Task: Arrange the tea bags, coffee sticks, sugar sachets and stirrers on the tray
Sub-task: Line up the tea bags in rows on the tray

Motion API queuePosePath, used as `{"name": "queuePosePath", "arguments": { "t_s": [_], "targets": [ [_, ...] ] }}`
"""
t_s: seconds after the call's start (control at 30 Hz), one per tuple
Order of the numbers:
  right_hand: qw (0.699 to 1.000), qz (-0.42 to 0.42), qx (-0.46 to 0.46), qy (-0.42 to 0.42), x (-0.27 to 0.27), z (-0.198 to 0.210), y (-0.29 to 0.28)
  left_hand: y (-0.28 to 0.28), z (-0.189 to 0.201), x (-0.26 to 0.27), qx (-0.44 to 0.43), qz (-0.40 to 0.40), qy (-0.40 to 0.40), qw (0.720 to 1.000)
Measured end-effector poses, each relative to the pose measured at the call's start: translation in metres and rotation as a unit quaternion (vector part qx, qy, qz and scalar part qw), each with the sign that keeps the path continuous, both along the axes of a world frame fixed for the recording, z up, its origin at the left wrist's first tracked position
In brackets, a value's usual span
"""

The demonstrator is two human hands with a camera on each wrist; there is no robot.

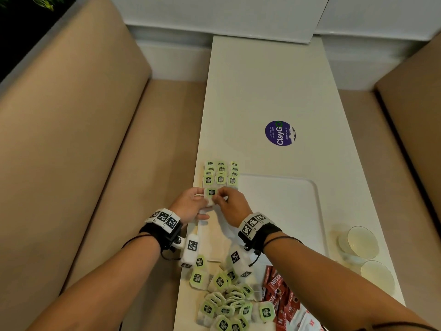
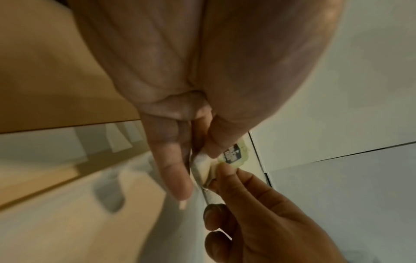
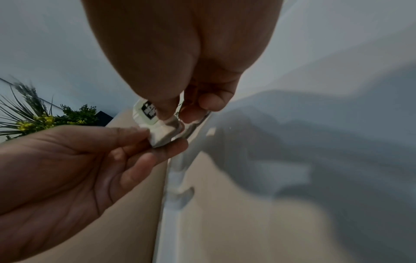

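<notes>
A single tea bag (image 1: 211,193) was pinched between both hands at the centre of the head view, the left hand (image 1: 191,206) gripping its left edge and the right hand (image 1: 230,204) its right. In the left wrist view the tea bag (image 2: 234,156) was largely covered by thumbs, only its green tag being seen; in the right wrist view the tea bag (image 3: 157,128) showed blurred between the fingertips (image 3: 139,132). It was held over the left part of the white tray (image 1: 286,201), just below the rows of tea bags (image 1: 221,174) already laid in three columns; their exact number could not be made out, as they overlapped. A loose heap of tea bags (image 1: 226,304) lay on the bench (image 1: 274,91) at the bottom of the frame, partly hidden by the wrist cameras and cut off by the lower edge. Red coffee sticks (image 1: 281,297) lay to its right, partly covered by the right forearm. Two glasses (image 1: 362,244) stood at the lower right, and one purple sticker (image 1: 280,133) was seen above the tray.
</notes>
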State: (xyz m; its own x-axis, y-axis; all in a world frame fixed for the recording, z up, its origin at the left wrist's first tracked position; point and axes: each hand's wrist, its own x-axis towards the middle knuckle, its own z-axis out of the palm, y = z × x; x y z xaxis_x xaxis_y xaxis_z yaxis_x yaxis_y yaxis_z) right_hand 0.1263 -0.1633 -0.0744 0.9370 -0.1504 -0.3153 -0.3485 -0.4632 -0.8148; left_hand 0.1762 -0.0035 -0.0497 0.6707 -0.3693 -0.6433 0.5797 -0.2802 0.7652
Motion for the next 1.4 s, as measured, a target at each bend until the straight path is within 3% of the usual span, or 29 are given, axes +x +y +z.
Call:
{"name": "queuePosePath", "arguments": {
  "t_s": [0.17,0.33,0.53,0.87,1.13,1.27,1.4],
  "targets": [
    [1.0,-0.007,0.009,-0.008,0.0,-0.001,0.002,-0.003,-0.001,-0.001,0.052,0.044,-0.056,0.996],
    [0.999,0.036,-0.018,0.02,-0.001,0.001,0.001,0.0,-0.007,-0.002,0.083,0.028,-0.099,0.991],
    [0.998,-0.021,-0.039,0.039,0.014,-0.001,0.002,0.007,-0.011,-0.003,0.151,-0.022,-0.174,0.973],
    [0.987,-0.028,-0.105,0.119,0.03,-0.008,0.014,0.026,-0.014,-0.014,0.214,-0.077,-0.19,0.955],
    [0.989,-0.038,-0.098,0.101,0.025,0.002,0.011,0.043,-0.011,-0.029,0.224,-0.134,-0.187,0.947],
    [0.992,0.034,-0.101,0.073,0.01,0.01,0.005,0.048,-0.012,-0.037,0.239,-0.184,-0.182,0.936],
    [0.975,0.131,-0.135,0.119,-0.014,0.016,-0.003,0.053,-0.008,-0.049,0.249,-0.241,-0.16,0.924]
  ]
}}
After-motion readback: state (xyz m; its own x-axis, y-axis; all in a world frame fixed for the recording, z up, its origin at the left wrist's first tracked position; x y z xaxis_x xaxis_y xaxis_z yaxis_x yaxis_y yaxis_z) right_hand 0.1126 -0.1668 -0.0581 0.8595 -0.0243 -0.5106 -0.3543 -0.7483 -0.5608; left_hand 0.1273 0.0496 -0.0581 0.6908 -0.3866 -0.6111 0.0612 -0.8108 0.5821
